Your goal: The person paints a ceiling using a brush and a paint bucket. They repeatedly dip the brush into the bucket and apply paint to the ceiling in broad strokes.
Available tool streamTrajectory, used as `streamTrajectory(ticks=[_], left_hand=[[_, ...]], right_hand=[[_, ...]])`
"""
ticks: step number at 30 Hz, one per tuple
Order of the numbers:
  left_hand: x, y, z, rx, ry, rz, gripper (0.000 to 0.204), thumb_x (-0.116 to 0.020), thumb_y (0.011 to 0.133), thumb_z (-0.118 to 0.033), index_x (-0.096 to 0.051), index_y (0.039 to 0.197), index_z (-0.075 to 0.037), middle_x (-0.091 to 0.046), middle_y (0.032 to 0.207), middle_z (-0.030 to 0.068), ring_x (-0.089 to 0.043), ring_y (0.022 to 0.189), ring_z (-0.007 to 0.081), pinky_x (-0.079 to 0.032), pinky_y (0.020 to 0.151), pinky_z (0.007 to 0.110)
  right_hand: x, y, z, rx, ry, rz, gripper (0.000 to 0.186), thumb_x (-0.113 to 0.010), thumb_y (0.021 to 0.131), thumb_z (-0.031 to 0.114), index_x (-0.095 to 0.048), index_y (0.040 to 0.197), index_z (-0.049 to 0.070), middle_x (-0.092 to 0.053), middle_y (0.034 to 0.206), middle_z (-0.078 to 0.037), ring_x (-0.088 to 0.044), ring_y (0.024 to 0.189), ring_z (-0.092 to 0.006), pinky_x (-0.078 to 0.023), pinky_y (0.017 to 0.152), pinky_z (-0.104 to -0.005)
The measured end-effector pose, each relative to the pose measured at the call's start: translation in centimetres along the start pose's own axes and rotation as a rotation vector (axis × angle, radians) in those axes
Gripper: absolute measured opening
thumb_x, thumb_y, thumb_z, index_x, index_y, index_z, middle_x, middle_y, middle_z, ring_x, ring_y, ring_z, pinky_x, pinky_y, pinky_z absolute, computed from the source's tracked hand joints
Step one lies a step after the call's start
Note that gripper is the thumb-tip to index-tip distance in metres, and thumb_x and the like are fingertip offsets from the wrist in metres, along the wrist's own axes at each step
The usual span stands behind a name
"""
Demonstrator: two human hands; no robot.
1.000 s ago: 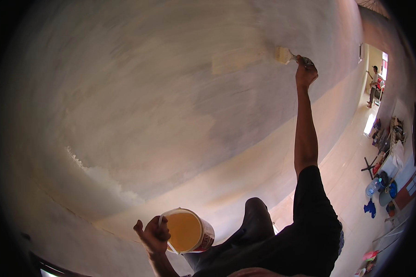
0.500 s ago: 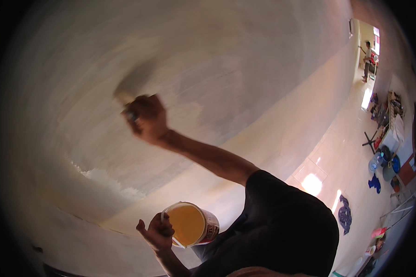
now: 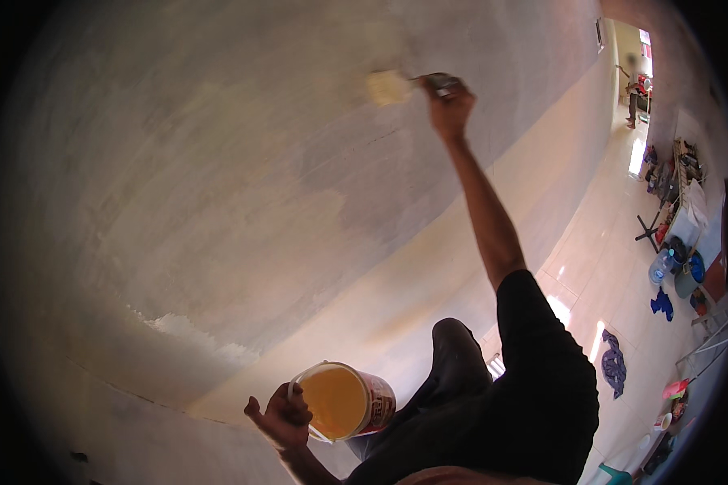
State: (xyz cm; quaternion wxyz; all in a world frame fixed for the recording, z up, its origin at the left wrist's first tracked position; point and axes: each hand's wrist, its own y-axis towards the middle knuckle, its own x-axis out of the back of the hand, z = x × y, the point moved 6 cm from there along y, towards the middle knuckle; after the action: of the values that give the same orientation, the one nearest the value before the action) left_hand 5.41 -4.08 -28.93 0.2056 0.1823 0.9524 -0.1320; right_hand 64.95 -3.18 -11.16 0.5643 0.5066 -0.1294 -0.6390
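Observation:
My right hand (image 3: 451, 105) is closed round the dark handle of a wide paintbrush (image 3: 388, 87), held out at arm's length against the wall (image 3: 299, 194). The brush's pale bristles point left and look slightly blurred. Low in the view, the fingers of my left hand (image 3: 285, 416) are hooked round the white handle of a bucket (image 3: 378, 404), with the thumb sticking out. Yellow-orange liquid (image 3: 332, 404) shows inside the bucket, which tilts toward me beside my leg. The wall is patchy grey and beige, with a rough whitish patch (image 3: 194, 331) at lower left.
Tiled floor (image 3: 578, 267) runs along the right. On it lie a dark crumpled cloth (image 3: 612, 364), a blue cloth (image 3: 662, 305) and a clear water jug (image 3: 662, 265). A cluttered rack (image 3: 689, 174) stands beyond. Another person (image 3: 632, 93) is at the far doorway.
My right hand has swept the paintbrush up and to the right across the wall. My left hand and the bucket have shifted slightly right and down in view; my leg now shows.

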Motion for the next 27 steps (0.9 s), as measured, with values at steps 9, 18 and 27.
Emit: streamTrajectory(ticks=[9, 18, 27], left_hand=[[0.6, 0.6, 0.3, 0.016, -0.021, 0.079, 0.085, -0.025, 0.08, -0.077, -0.052, 0.088, 0.003, -0.033, 0.06, -0.0036, -0.02, 0.042, 0.0075, -0.013, 0.039, 0.025], [0.5, 0.7, 0.2, 0.012, 0.002, 0.048, 0.083, -0.024, 0.08, -0.077, -0.049, 0.086, 0.002, -0.032, 0.06, -0.0027, -0.019, 0.042, 0.0075, -0.012, 0.04, 0.025], [0.2, 0.6, 0.0, 0.019, -0.01, 0.054, 0.083, -0.026, 0.08, -0.077, -0.049, 0.085, 0.002, -0.034, 0.06, -0.0023, -0.02, 0.043, 0.0074, -0.013, 0.039, 0.025]], right_hand=[[2.8, 3.2, 0.4, 0.196, -0.702, -0.121, 0.024, -0.077, 0.075, 0.03, -0.073, 0.074, 0.006, -0.068, 0.076, -0.013, -0.064, 0.067, -0.0342, -0.049, 0.061, -0.0432], [-9.3, -19.8, 21.5, 0.324, 0.017, 0.171, 0.014, -0.072, 0.076, 0.012, -0.063, 0.084, 0.005, -0.063, 0.081, -0.01, -0.061, 0.077, -0.0276, -0.043, 0.068, -0.039], [-12.0, -20.7, 22.9, 0.087, 0.386, 0.347, 0.016, -0.078, 0.071, 0.014, -0.064, 0.079, 0.011, -0.064, 0.078, -0.006, -0.061, 0.077, -0.0245, -0.043, 0.068, -0.0377]])
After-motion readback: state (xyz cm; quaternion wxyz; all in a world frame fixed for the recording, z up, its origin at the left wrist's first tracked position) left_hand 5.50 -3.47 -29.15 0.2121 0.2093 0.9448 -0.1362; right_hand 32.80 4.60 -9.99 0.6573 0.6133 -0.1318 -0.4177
